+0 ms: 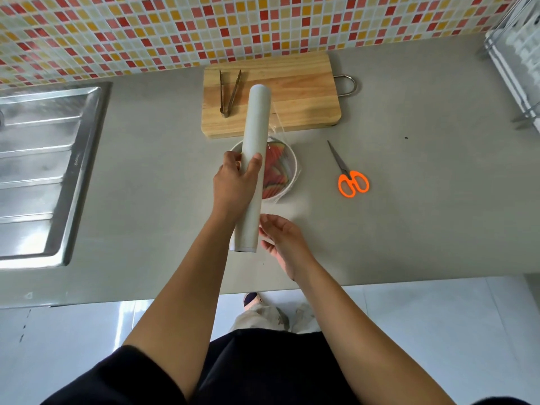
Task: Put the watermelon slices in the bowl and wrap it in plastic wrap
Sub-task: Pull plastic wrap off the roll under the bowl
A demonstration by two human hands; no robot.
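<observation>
Watermelon slices (274,171) in white bowl (293,162) on tabletop (409,217), near cutting board (295,92). Left hand (233,182) grips plastic wrap roll (253,159) above bowl. Right hand (280,241) open, fingers spread, beside roll's near end. Scissors (349,176) right of bowl.

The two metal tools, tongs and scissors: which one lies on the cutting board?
The tongs lie on the cutting board. The scissors, with orange handles, lie on the bare counter, right of the bowl.
</observation>
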